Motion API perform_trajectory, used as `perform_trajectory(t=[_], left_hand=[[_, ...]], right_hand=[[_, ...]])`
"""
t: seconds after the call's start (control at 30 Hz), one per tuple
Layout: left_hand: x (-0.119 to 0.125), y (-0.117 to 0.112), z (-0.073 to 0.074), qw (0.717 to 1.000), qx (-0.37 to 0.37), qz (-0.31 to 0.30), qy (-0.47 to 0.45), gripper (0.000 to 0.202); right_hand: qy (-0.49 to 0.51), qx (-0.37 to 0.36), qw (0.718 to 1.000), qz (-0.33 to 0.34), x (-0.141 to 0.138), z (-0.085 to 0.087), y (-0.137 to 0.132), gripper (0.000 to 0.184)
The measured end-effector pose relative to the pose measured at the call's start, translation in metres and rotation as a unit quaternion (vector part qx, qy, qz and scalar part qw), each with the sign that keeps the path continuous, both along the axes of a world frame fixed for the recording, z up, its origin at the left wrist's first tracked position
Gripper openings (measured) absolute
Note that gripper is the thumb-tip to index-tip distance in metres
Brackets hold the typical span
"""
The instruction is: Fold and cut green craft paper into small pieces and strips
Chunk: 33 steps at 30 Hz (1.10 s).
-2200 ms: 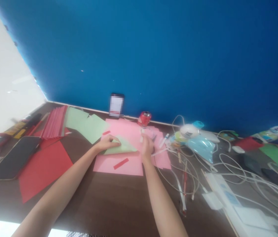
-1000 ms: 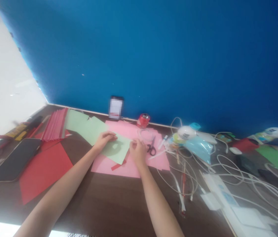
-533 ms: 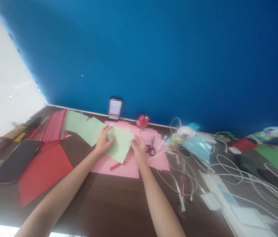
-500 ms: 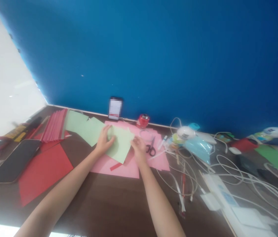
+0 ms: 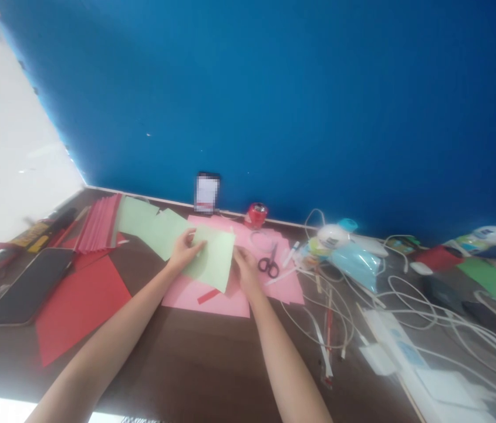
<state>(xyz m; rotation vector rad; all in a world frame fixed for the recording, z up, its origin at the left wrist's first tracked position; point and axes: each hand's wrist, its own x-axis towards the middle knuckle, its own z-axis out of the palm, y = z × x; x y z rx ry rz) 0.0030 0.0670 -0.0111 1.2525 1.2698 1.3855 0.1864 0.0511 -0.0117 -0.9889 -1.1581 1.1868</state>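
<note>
A pale green paper sheet [image 5: 215, 258] is lifted slightly above the pink paper [image 5: 212, 296] on the dark wooden table [image 5: 195, 358]. My left hand [image 5: 182, 254] grips the green sheet's left edge, fingers closed on it. On the sheet's right edge my right hand [image 5: 244, 270] pinches the paper, partly tucked behind it. A small red paper strip [image 5: 206, 295] lies on the pink paper just below the sheet. Black-handled scissors [image 5: 269, 264] rest to the right of my right hand.
More green sheets [image 5: 146, 223], a stack of red-pink paper [image 5: 98, 220], a red sheet [image 5: 78, 305] and a black phone [image 5: 27, 285] lie at the left. A red tape roll [image 5: 257, 214] stands by the blue wall. White cables [image 5: 406, 305] and bottles [image 5: 344, 235] crowd the right.
The folded green piece has been opened into a flat sheet and lifted off the pink paper. My right hand has left the scissors on the table and come to the sheet's right edge.
</note>
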Motion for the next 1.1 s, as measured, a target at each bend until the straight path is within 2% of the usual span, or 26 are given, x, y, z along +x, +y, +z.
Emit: perform_trajectory(t=[0.2,0.37,0.53,0.67,0.83,1.0,1.1], left_hand=[[-0.0012,0.0002,-0.0006,1.0,0.005,0.0,-0.007,0.04],[-0.0027,-0.0003,-0.0008,1.0,0.002,-0.003,-0.015,0.04],[-0.0035,-0.0006,-0.0009,1.0,-0.012,0.0,-0.025,0.042],[-0.0029,-0.0018,0.0009,0.999,-0.016,-0.01,-0.034,0.04],[-0.0023,-0.0042,0.0051,0.997,0.004,-0.052,-0.05,0.037],[-0.003,-0.005,0.0056,0.996,-0.001,-0.072,-0.059,0.037],[-0.0037,-0.0044,0.0047,0.996,-0.006,-0.069,-0.054,0.036]], right_hand=[[-0.011,-0.009,1.0,0.012,0.0005,0.0045,-0.0034,0.03],[0.044,-0.019,0.999,-0.01,-0.002,0.0056,-0.0037,0.035],[0.006,-0.005,1.0,0.006,-0.0018,0.0049,-0.0023,0.031],[0.005,-0.01,1.0,0.006,-0.001,0.0013,0.0,0.03],[0.015,-0.004,1.0,-0.002,-0.0008,-0.0028,0.0018,0.029],[0.006,0.001,1.0,-0.009,-0.0005,-0.003,0.0006,0.034],[0.037,-0.006,0.999,-0.017,-0.0014,-0.0018,0.0,0.041]])
